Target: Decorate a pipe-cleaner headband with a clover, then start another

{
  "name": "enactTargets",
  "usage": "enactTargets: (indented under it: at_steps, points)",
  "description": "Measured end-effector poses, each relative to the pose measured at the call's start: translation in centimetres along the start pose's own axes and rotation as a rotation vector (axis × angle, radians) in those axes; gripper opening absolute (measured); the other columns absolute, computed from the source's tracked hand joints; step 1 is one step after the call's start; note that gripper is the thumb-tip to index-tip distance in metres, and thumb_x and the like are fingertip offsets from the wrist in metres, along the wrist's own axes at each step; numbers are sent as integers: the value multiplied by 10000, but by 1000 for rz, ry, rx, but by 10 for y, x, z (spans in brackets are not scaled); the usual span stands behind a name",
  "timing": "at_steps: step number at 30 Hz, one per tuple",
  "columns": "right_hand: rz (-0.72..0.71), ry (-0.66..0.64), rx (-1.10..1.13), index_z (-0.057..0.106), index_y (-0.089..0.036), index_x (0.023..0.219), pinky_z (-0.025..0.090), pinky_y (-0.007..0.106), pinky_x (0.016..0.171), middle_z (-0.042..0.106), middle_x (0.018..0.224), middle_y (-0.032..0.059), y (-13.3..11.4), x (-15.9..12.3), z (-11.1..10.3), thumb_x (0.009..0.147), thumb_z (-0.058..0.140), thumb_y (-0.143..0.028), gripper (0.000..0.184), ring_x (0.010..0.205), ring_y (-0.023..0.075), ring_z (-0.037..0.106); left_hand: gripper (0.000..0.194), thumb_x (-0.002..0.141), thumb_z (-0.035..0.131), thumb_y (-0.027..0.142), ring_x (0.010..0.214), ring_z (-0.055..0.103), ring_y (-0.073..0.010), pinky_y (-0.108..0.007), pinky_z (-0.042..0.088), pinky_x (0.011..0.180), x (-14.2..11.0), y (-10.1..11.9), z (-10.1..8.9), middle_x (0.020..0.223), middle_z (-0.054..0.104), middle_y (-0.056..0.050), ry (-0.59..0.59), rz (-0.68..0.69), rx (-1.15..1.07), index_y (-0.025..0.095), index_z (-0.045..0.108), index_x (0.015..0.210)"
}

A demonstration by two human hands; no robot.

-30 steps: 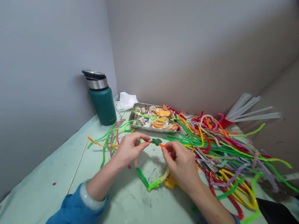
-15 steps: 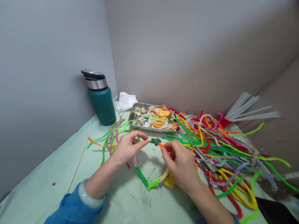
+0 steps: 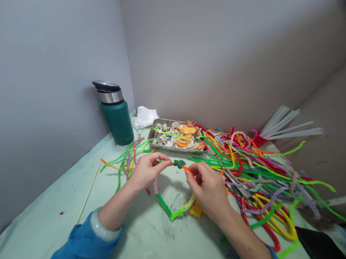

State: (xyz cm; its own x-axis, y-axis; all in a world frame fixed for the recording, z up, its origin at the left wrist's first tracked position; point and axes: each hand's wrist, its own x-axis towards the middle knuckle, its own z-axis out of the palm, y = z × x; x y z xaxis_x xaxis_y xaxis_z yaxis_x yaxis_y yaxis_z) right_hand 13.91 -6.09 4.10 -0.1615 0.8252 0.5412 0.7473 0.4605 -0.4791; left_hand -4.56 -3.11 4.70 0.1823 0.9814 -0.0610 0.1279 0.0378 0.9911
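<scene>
Between my hands stretches an orange pipe cleaner (image 3: 186,168) with a dark green clover-like shape (image 3: 179,163) at its middle. My left hand (image 3: 150,170) pinches its left end between thumb and fingertips. On the other side, my right hand (image 3: 206,185) pinches the orange end close to the green shape. Below hangs or lies a loop of joined pipe cleaner pieces, with a green section (image 3: 164,205), a bright green point and a pale yellow stretch; its upper sides pass behind my hands. A yellow piece (image 3: 196,209) shows beside my right wrist.
A metal tray (image 3: 174,148) of shells stands at the back. A teal bottle (image 3: 117,122) is at the back left, near loose pipe cleaners (image 3: 127,152) and a thin stick (image 3: 88,190). Heaped pipe cleaners (image 3: 247,161), scissors (image 3: 240,184) and a red cup (image 3: 260,140) of white strips occupy the right.
Almost nothing differs. Both hands keep their pinch on the orange pipe cleaner, and the green shape sits very slightly further left in the view.
</scene>
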Motion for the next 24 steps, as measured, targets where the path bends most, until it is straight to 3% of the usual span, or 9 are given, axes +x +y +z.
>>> enactTargets:
  at_steps: [6, 11, 18, 24]
  points:
    - [-5, 5, 7, 521, -171, 750, 352, 225, 571, 545, 691, 3, 1, 0, 1, 827, 510, -193, 82, 630, 122, 512, 270, 744, 608, 383, 362, 527, -66, -165, 382, 298, 3, -1, 0, 730, 637, -10, 59, 76, -18, 146, 584, 873]
    - [-5, 5, 12, 521, -169, 751, 349, 224, 574, 541, 690, 2, 2, 0, 0, 829, 510, -190, 81, 634, 121, 514, 306, 725, 643, 351, 380, 544, -61, -163, 402, 318, 3, -3, -1, 826, 629, -18, 47, 112, -25, 168, 591, 964]
    - [-7, 1, 6, 519, -169, 753, 346, 222, 575, 540, 691, 1, 1, 0, 0, 828, 515, -184, 77, 632, 118, 509, 320, 728, 622, 406, 289, 537, -158, -209, 339, 214, 1, -4, -1, 524, 475, 51, -25, 25, 9, 156, 621, 928]
    - [-3, 3, 8, 518, -169, 755, 348, 221, 571, 547, 705, 5, 1, -1, 1, 829, 515, -187, 76, 632, 118, 509, 294, 728, 616, 393, 296, 538, -146, -226, 366, 209, 0, 0, 0, 631, 546, 12, -9, 31, 27, 145, 644, 886]
